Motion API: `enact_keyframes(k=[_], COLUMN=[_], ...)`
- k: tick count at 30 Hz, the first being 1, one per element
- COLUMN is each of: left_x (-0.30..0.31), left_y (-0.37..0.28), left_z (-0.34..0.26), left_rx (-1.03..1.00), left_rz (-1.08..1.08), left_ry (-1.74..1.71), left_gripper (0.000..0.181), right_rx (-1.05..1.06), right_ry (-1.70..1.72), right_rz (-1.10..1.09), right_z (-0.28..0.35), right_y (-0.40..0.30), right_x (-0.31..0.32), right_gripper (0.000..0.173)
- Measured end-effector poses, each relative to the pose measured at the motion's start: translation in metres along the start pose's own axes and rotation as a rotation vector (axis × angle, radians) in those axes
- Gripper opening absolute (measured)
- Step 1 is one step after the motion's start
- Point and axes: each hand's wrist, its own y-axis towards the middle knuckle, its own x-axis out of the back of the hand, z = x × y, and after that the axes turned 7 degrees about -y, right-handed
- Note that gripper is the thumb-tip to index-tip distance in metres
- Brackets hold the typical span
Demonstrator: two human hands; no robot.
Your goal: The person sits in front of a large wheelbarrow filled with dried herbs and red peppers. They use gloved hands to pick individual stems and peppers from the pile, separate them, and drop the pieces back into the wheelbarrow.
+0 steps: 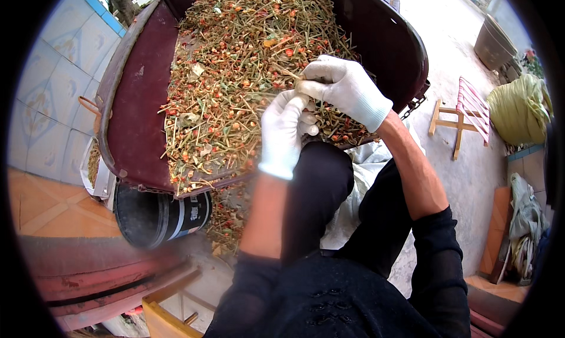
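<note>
A heap of dried stems mixed with red and orange pieces (238,73) lies in a dark red metal cart bed (137,95) before me. Over its near right part, my left hand (289,122) and my right hand (342,86) meet at the fingertips, both in white knit gloves. A pale dry stalk (284,70) runs up to the pinched fingers of my right hand, which look closed on it. The thumb of my left hand is raised against those fingertips; whether it grips anything is hidden.
A black bucket (141,214) lies on its side below the cart's left corner. A folding stool (459,113), a yellow-green sack (521,110) and a large pot (494,42) stand at right. A chain (412,106) hangs at the cart's edge. Fallen plant pieces (225,219) lie near my legs.
</note>
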Motion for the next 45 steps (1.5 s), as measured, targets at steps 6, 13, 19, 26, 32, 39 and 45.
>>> enact_keyframes(k=[6,13,19,26,32,39,45], left_x=[-0.010,-0.010,-0.011,-0.004,0.018,0.006,0.006], left_y=[-0.003,-0.005,-0.008,-0.006,0.002,0.002,0.002], left_z=[-0.004,-0.006,-0.008,-0.005,-0.006,-0.003,0.002], left_rx=[0.019,0.026,-0.033,-0.044,0.019,-0.007,-0.048], left_rz=[-0.017,-0.114,-0.188,-0.126,0.024,-0.145,-0.071], left_ry=[-0.021,0.070,0.058,-0.128,-0.429,-0.374,-0.429], left_gripper=[0.016,0.014,0.006,0.005,0.006,0.006,0.008], right_rx=[-0.213,-0.320,-0.161,-0.547,-0.527,0.053,0.206], right_ry=[0.185,0.165,0.040,0.548,0.631,-0.533,-0.672], right_rz=[-0.126,-0.085,-0.110,0.059,0.022,-0.420,-0.244], right_z=[0.015,0.028,0.021,0.019,0.014,-0.041,-0.051], right_y=[-0.006,-0.011,-0.012,-0.006,0.004,0.029,0.068], right_x=[-0.011,-0.010,-0.017,-0.015,-0.013,0.017,-0.022], right_gripper=[0.020,0.022,0.020,0.022,0.019,0.023,0.011])
